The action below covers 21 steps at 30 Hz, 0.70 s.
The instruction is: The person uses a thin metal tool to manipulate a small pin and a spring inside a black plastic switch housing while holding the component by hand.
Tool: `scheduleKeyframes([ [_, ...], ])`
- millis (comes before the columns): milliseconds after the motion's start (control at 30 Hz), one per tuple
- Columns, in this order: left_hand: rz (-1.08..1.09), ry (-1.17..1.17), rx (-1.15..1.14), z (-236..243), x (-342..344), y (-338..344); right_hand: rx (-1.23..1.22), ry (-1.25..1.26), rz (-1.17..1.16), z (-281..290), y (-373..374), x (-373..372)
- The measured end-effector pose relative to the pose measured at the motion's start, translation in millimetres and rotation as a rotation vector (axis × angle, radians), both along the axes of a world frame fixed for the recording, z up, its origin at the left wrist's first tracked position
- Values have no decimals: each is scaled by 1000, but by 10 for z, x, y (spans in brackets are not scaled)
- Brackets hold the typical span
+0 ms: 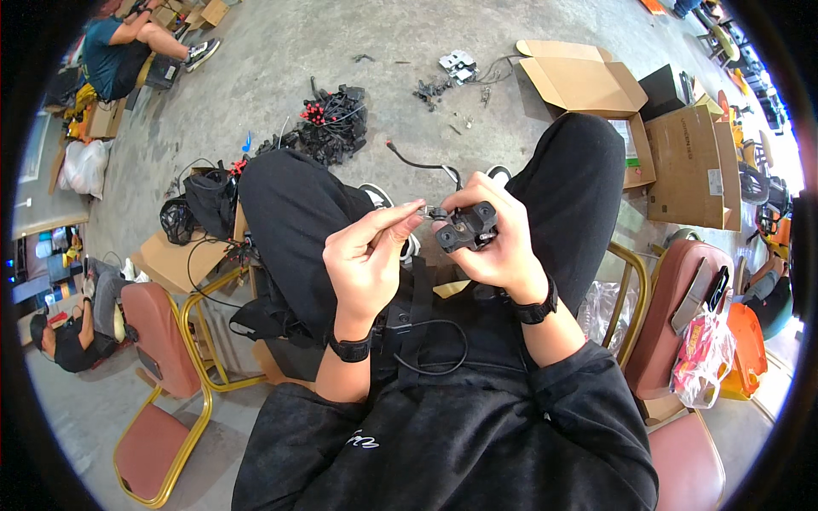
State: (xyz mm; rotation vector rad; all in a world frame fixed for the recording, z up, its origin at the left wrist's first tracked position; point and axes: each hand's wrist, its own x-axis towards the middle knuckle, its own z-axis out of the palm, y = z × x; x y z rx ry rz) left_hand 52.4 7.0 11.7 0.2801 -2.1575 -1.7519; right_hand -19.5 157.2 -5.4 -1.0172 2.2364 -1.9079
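Right grip point(504, 247) is closed around a black device point(470, 226), its fingers wrapped over the far side and the thumb laid along the near side. By the left grip point(368, 260), with thumb and index finger pinched nearly together, a small silvery piece point(431, 212) appears to be held at the tips, right beside the device; whether the two are joined cannot be told. Both are held above the lap, between the spread knees.

The device is judged to be light and rigid, with a hard plastic shell that can be carried securely in one palm; it is best taken by its broad sides, so that the round ends are left uncovered. The small piece looks thin and easily bent or dropped, so it is best pinched lightly by its edges. Just beyond the right fingers, a black cable point(426, 164) is seen against the concrete floor point(426, 85); it is likely flexible, and best held by its end rather than pulled along its length.
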Motion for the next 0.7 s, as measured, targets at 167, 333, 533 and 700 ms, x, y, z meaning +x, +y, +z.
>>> scheduleKeyframes([
  [167,-46,153,-131,-20,-26,-31,45,17,-17,58,10,8],
  [333,-96,220,-164,-49,-30,-46,-39,87,28,-8,18,3],
  [533,-22,124,-123,-38,28,4,-135,103,52,-46,22,-4],
  [700,-66,61,-43,-23,34,-3,-157,12,68,-49,28,-13],
])
